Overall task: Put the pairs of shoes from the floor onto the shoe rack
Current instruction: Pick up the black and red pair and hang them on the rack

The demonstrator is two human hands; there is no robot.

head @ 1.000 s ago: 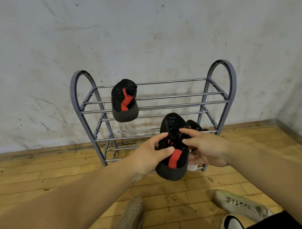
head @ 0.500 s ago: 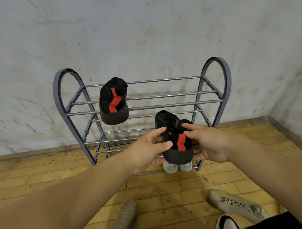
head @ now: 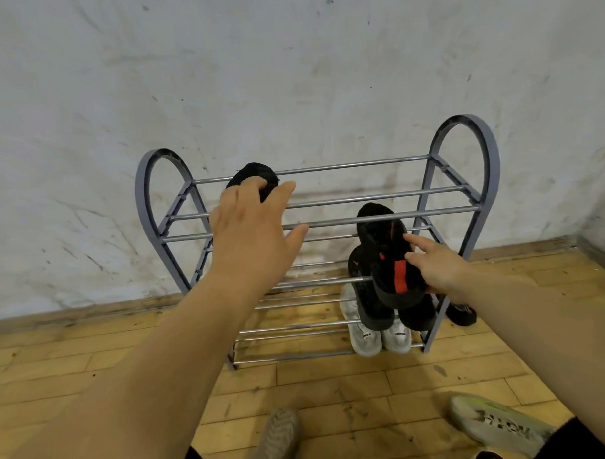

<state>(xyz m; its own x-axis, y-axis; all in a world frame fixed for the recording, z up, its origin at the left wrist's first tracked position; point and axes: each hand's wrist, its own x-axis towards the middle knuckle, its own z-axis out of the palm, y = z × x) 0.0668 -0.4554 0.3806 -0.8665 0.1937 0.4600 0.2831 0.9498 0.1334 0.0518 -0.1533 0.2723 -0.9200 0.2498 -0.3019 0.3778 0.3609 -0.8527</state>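
The grey metal shoe rack point(head: 487, 147) stands against the wall. A black shoe point(head: 258, 174) lies on its top tier at the left. My left hand point(head: 256, 231) is spread open over that shoe and hides most of it. My right hand point(head: 439, 269) grips a black shoe with a red stripe point(head: 388, 257) in front of the rack's right side, its toe up near the top tier's front bar. Behind it a dark shoe point(head: 365, 295) rests on a lower tier. A white pair point(head: 365, 337) sits on the bottom tier.
On the wooden floor near me lie a grey-olive shoe point(head: 277, 436), a pale green shoe point(head: 500, 425) and part of a black and white shoe point(head: 487, 458). Another black shoe point(head: 462, 314) lies on the floor just right of the rack. The wall corner is at the far right.
My left hand has let go of the black and red shoe and moved up and left to the shoe on the top tier. My right hand alone now holds the shoe, closer to the rack.
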